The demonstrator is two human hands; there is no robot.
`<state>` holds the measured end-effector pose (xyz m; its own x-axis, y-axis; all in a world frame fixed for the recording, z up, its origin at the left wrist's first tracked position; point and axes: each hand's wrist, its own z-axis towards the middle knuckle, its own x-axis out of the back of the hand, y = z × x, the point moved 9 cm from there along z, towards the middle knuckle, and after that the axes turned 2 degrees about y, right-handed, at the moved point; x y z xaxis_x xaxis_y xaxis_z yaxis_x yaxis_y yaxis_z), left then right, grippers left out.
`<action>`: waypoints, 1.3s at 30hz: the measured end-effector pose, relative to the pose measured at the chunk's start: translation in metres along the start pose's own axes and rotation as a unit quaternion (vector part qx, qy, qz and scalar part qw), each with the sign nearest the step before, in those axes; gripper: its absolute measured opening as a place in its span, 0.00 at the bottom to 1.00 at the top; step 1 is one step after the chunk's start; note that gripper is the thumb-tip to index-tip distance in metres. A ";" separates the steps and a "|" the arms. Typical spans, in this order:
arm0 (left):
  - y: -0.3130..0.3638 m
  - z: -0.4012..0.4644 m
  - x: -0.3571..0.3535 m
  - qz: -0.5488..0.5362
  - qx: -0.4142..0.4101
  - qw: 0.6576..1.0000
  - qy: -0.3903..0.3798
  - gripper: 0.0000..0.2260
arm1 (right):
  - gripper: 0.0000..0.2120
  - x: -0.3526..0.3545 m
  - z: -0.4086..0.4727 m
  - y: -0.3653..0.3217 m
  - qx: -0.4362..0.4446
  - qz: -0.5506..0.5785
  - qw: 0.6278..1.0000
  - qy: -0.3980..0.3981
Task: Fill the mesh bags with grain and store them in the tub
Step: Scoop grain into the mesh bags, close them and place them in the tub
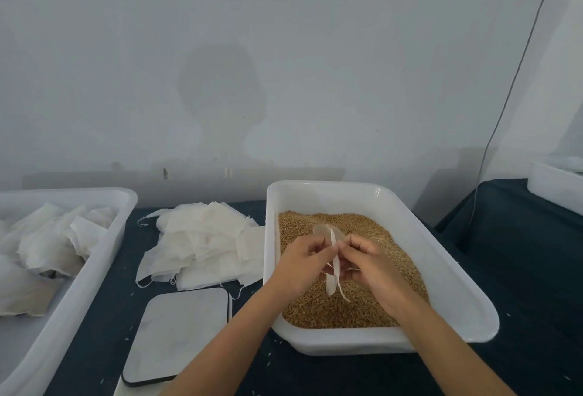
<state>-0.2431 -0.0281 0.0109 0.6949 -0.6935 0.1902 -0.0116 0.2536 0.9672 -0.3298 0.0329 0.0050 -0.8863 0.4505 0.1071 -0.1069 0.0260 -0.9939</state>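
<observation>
Both hands hold one mesh bag (333, 264) edge-on above the grain (318, 307) in the white bin (441, 272): the left hand (303, 264) and the right hand (367, 261) pinch its rim. Empty bags (205, 244) lie heaped on the table (520, 285), and a tub (79, 282) at left holds more bags.

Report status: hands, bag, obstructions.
Both hands, left and right, grip one mesh bag over the grain tub. Nothing in the way.
</observation>
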 end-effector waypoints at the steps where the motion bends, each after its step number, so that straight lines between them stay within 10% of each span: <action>1: 0.000 0.000 0.000 -0.001 0.002 1.000 0.000 0.12 | 0.10 0.000 0.000 0.000 -0.002 0.003 1.000 -0.002; 10: 0.003 0.000 0.001 0.097 -0.026 0.995 0.009 0.11 | 0.12 -0.003 -0.002 0.001 -0.016 0.040 0.999 -0.015; 19: 0.027 -0.006 0.009 0.288 -0.132 0.945 0.078 0.08 | 0.06 0.009 0.000 -0.003 0.005 -0.237 0.969 0.069; 29: 0.027 -0.006 0.007 0.396 -0.150 0.906 -0.029 0.13 | 0.07 0.011 0.009 -0.007 -0.030 -0.135 0.989 0.042; 34: 0.045 -0.013 0.018 0.431 -0.257 0.864 0.045 0.09 | 0.13 0.038 0.015 0.012 -0.046 -0.519 0.851 0.066; 39: 0.058 -0.017 0.014 0.480 -0.320 0.817 0.027 0.08 | 0.18 0.042 0.019 0.038 -0.109 -0.591 0.799 -0.013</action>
<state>-0.2221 -0.0116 0.0665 0.6178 0.0578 0.7842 -0.2036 0.9750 0.0886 -0.3793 0.0355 -0.0279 -0.2331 -0.0223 0.9722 -0.7981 0.5755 -0.1782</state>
